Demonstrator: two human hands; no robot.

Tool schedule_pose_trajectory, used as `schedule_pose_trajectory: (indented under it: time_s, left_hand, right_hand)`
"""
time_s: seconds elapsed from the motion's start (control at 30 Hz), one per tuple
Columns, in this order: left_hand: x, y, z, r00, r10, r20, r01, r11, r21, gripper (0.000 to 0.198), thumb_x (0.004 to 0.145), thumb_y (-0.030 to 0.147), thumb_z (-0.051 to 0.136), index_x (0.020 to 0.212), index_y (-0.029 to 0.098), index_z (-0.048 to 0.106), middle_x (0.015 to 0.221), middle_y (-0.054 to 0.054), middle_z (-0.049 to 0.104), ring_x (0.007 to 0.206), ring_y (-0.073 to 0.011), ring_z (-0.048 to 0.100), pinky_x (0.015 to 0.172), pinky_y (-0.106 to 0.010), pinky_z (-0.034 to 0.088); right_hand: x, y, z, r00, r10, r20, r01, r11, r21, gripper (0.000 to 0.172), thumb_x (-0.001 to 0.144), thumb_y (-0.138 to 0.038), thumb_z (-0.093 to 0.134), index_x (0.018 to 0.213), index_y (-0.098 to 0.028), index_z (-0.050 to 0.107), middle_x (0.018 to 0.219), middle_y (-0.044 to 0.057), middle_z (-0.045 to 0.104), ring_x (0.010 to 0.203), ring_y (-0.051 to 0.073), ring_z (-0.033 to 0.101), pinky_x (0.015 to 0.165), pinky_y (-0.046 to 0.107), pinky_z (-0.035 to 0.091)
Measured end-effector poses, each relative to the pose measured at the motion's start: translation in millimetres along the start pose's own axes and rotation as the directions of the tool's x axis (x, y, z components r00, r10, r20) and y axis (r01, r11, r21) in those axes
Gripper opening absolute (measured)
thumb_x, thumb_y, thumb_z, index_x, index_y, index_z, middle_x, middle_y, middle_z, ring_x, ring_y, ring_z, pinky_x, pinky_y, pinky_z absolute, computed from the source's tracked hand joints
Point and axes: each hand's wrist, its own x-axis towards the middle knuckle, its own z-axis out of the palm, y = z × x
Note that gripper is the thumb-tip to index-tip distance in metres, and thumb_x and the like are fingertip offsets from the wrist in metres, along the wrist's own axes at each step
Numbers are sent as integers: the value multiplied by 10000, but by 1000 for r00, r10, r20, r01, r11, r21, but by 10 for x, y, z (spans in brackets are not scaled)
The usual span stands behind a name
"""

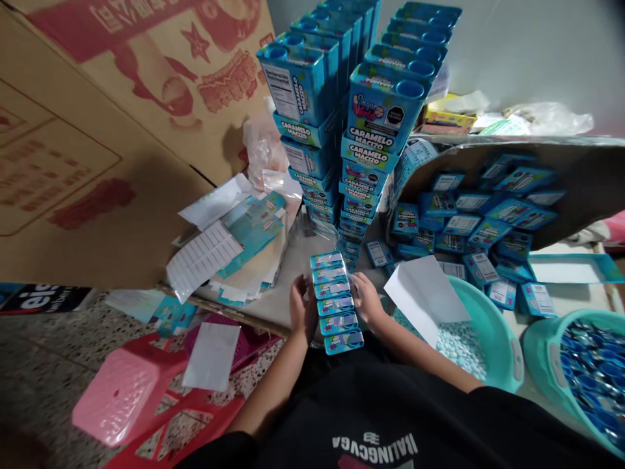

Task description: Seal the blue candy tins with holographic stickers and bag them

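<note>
A row of several small blue candy boxes [334, 304] wrapped in clear film sits low in the middle of the head view. My left hand [301, 307] presses against its left side with fingers curled. My right hand [366, 298] clasps its right side, so both hands grip the pack between them. Just beyond it rise two tall stacks of blue "Caramelo Macizo" display cartons [342, 124].
Big cardboard boxes [88, 150] fill the left. Flat printed sheets [229, 247] lie beside them. A heap of small blue boxes [478, 228] lies at right. A teal basin of white candies [469, 345] holds a white sheet; another basin [586, 371] holds blue caps. Pink stools [131, 391] stand lower left.
</note>
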Motion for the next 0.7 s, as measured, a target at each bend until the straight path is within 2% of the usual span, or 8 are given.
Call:
schedule_pose_trajectory:
  time_s: [0.07,0.17,0.23,0.33,0.47,0.57,0.63,0.7]
  left_hand:
    - [-18,60,26,999,0,33,1,1000,-17,388,938,444,482,1189,164,574,1138,-117,672,1045,-246,644,875,-363,534]
    - [-105,112,-13,998,-5,65,6,1000,-15,354,928,445,481,1076,164,639,1004,-91,714,944,-245,670,810,-355,547]
    - [-196,106,-82,998,-15,67,15,1000,0,349,889,434,535,1070,158,647,1007,-104,721,949,-262,677,794,-367,555]
    - [-331,67,-203,995,-2,101,0,1000,19,370,802,385,640,1095,159,651,1075,-110,725,1004,-279,678,875,-397,547]
    - [-394,37,-302,986,32,161,-39,999,36,402,768,332,668,1137,174,636,1099,-99,721,1023,-272,678,934,-411,527]
    - [-350,20,-304,984,72,162,-87,993,85,565,765,313,675,1293,172,532,1147,-118,689,1032,-269,665,885,-406,536]
    - [-304,4,-279,985,87,149,-106,987,122,651,786,314,658,1383,179,436,1191,-127,660,1034,-254,654,858,-386,535]
    - [-258,-8,-239,987,42,155,-66,985,158,610,820,326,622,1381,178,433,1138,-113,665,954,-226,658,813,-359,534]
  right_hand:
    - [-26,-20,-12,1000,5,10,-4,1000,-5,283,932,-149,395,985,-162,673,840,66,560,776,202,565,714,318,486]
    - [-146,-24,-21,1000,0,7,0,1000,-5,277,854,-80,421,968,-165,658,799,40,519,726,185,533,651,286,457]
    - [-274,-10,-34,1000,-5,12,5,1000,-1,310,762,-36,446,961,-169,644,804,34,514,704,180,515,628,278,446]
    - [-462,18,-76,998,-30,53,30,999,-11,303,686,-21,466,892,-183,618,821,41,535,706,185,513,634,287,447]
    - [-547,22,-146,993,-33,114,39,998,-53,221,711,-36,492,817,-203,590,790,34,529,678,182,498,616,286,432]
    - [-477,9,-151,993,7,114,3,996,-85,175,778,-63,490,798,-200,596,780,35,526,687,183,498,644,291,441]
    - [-407,5,-120,996,42,84,-36,997,-67,182,815,-91,490,889,-189,625,855,57,559,755,196,531,706,309,466]
    - [-347,11,-69,995,87,52,-86,996,-18,254,829,-119,494,1037,-176,629,953,84,585,841,212,562,777,334,487]
